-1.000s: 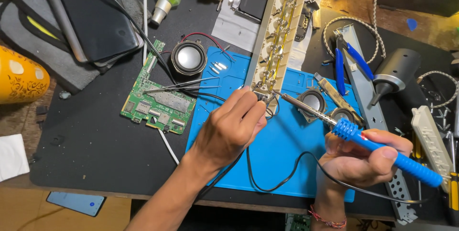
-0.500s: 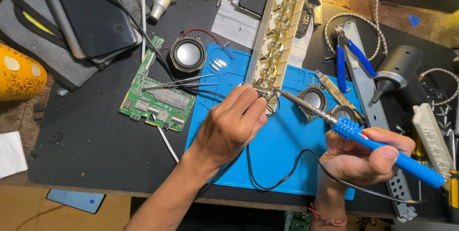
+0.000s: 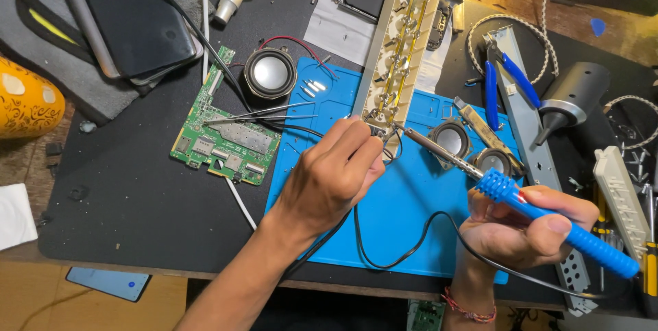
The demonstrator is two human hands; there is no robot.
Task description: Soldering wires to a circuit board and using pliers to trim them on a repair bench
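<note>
Right hand (image 3: 528,228) angles soldering iron (image 3: 548,218) toward pinching left hand (image 3: 332,177).

The right hand (image 3: 528,231) gripped a blue-handled soldering iron (image 3: 521,197), its metal tip reaching the near end of a long beige plastic housing (image 3: 397,43) lying across the far edge of a blue silicone work mat (image 3: 411,235). The left hand (image 3: 332,177) pinched a thin black wire (image 3: 391,259) at that same end. A green circuit board (image 3: 226,136) lay just off the mat's left edge, and a round black speaker (image 3: 271,72) sat near its far left corner.
</note>
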